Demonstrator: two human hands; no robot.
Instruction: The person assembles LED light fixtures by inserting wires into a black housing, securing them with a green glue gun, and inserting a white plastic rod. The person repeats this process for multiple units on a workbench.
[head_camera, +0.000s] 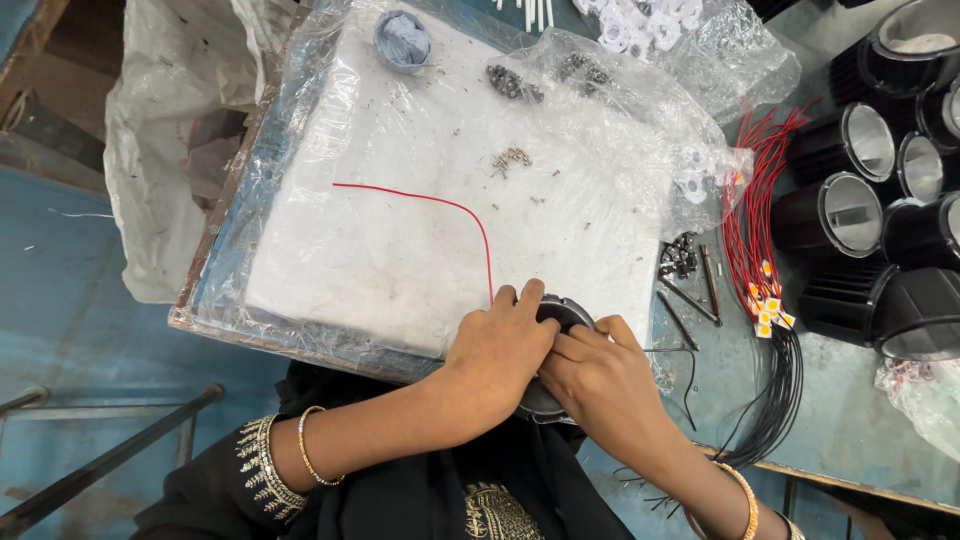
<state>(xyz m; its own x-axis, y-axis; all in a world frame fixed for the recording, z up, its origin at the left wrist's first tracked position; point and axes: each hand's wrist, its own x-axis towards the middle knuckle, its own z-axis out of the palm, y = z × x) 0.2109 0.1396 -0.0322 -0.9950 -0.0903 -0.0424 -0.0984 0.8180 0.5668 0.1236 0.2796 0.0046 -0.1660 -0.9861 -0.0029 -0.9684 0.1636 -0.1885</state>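
Left hand (497, 352) and right hand (600, 385) close together on a black round housing (566, 310), fingers curled over it, at the desk's near edge. A red wire (455, 207) runs from under the left fingers across the white pad (400, 250). Toward the right edge lie screws (680, 258), a wire bundle (755, 240) and black lamp housings (850, 215).

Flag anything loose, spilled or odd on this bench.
Small screws lie scattered loose across the white pad instead of sitting with the pile under the plastic bag. A single red wire trails across the pad to where the left hand and right hand grip a black round housing. Nothing looks broken.
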